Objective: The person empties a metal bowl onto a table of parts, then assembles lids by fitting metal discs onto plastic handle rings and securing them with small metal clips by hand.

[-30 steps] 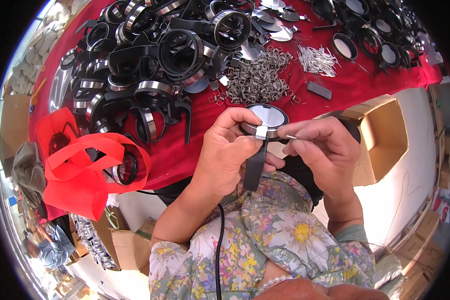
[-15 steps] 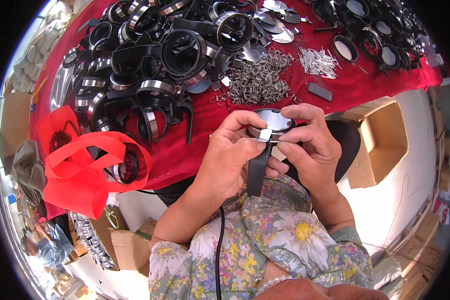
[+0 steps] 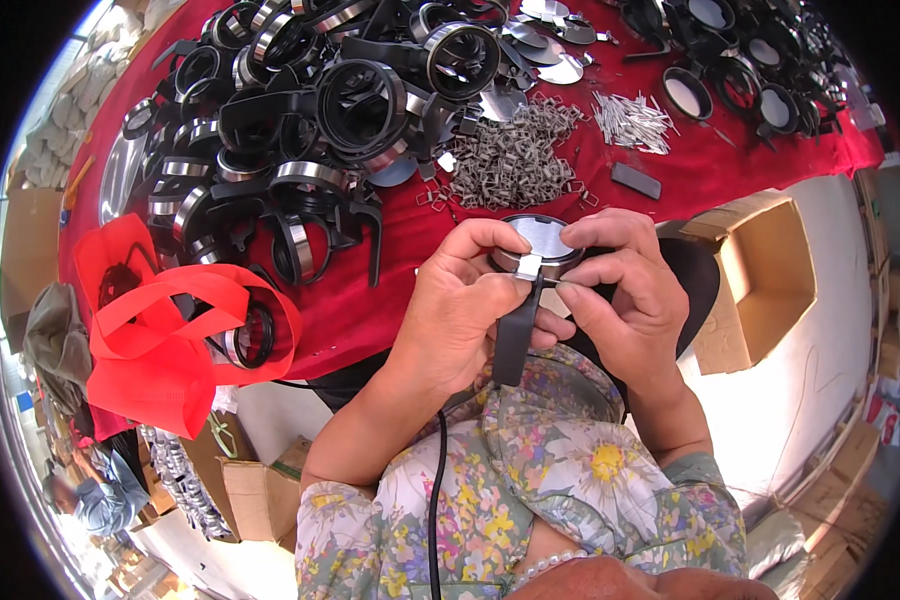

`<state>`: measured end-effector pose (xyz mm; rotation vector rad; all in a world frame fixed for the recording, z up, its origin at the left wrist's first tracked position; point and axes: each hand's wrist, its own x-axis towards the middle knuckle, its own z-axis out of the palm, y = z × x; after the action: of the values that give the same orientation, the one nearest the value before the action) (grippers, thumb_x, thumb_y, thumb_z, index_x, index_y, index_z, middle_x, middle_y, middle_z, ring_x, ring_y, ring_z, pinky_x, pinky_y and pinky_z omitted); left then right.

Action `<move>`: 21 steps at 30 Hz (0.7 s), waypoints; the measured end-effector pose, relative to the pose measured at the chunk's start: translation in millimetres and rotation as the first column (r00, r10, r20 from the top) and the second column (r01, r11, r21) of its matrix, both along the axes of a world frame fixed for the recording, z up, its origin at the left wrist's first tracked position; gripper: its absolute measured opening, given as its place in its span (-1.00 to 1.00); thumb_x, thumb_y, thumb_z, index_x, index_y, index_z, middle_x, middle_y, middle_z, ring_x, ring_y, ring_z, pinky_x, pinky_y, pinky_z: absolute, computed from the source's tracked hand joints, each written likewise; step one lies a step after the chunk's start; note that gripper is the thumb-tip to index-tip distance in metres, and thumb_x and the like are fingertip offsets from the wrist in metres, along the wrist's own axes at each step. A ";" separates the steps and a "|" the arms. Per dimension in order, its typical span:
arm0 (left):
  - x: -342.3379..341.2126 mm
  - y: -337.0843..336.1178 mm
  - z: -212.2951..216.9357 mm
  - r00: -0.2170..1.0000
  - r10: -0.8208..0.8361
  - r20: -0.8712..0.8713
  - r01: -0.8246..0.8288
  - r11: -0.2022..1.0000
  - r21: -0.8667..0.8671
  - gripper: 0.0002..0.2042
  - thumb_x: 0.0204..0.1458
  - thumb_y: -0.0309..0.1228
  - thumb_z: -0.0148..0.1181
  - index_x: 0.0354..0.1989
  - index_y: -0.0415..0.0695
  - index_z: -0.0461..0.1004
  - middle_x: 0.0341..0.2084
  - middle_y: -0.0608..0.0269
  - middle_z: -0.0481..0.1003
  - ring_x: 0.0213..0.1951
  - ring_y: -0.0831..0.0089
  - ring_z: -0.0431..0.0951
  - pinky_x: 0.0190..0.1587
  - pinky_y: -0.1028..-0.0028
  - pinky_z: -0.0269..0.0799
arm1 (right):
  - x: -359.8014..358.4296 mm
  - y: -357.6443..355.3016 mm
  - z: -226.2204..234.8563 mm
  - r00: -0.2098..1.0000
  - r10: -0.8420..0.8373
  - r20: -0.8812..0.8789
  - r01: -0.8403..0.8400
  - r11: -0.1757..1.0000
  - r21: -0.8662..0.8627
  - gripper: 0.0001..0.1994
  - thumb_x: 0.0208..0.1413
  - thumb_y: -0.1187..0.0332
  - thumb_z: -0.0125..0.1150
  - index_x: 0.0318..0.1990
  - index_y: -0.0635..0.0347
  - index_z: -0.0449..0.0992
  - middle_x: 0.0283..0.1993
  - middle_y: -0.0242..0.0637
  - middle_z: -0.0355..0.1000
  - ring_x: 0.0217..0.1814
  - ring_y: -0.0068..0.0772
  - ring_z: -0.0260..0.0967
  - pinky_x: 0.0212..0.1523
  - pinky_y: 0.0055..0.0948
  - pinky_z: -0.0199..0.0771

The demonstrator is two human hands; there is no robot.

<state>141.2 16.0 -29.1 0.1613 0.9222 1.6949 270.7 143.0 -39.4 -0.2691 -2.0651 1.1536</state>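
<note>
Between my hands, in front of the table's edge, is a ring with a black handle (image 3: 513, 345) hanging down toward me. A round brushed-metal lid (image 3: 542, 236) covers the ring, and its bright square tab (image 3: 529, 266) lies over the top of the handle. My left hand (image 3: 453, 318) is closed around the handled ring, thumb and forefinger by the tab. My right hand (image 3: 630, 295) is bent at the lid's right edge, two fingers against the rim. Its thumb and a finger close beside the tab; anything small pinched there is too small to make out.
The red-covered table (image 3: 410, 235) bears a heap of handled black rings (image 3: 360, 105), metal discs (image 3: 560, 68), wire clips (image 3: 515, 155), small pins (image 3: 632, 122) and a loose dark grip (image 3: 636, 180). A red bag (image 3: 160, 370) sits at the left edge, and a cardboard box (image 3: 765, 285) at right.
The lid and handled ring have shifted very slightly to the left in my hands, with the lid tilted a little. My grip looks much the same.
</note>
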 end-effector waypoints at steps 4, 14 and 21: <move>1.0 1.1 -0.4 1.000 0.000 -0.003 0.000 1.000 0.001 -0.74 0.09 -0.62 0.00 -0.03 -0.20 0.29 -0.27 -0.09 0.53 -0.44 0.16 0.68 -0.43 0.38 0.70 | -0.9 -0.1 -0.4 1.000 -0.001 -0.006 0.000 0.998 -0.056 -0.87 -0.20 0.60 0.32 -0.44 0.23 0.52 -0.13 -0.21 0.52 -0.05 -0.22 0.39 0.00 -0.30 0.31; 0.9 1.3 -6.9 1.000 -0.007 0.017 0.006 1.000 0.016 -0.75 0.09 -0.64 0.00 -0.04 -0.22 0.29 -0.29 -0.07 0.52 -0.43 0.17 0.68 -0.42 0.37 0.70 | 0.8 -3.6 0.1 0.998 -0.007 0.065 0.012 0.996 -0.086 -0.90 -0.19 0.55 0.30 -0.46 0.22 0.50 -0.16 -0.22 0.51 -0.07 -0.25 0.41 0.00 -0.30 0.28; -2.3 -1.9 -9.7 1.000 -0.024 0.012 0.024 1.000 0.012 -0.74 0.09 -0.64 0.03 -0.04 -0.24 0.29 -0.27 -0.06 0.51 -0.41 0.17 0.68 -0.38 0.36 0.72 | -2.9 -2.0 -1.7 0.997 0.024 0.068 -0.022 0.999 -0.032 -0.88 -0.20 0.55 0.31 -0.45 0.21 0.50 -0.17 -0.23 0.51 -0.08 -0.23 0.41 0.00 -0.30 0.28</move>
<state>138.9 14.1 -38.8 0.1695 0.8984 1.6781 267.8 141.0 -41.1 -0.3045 -2.1157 1.2065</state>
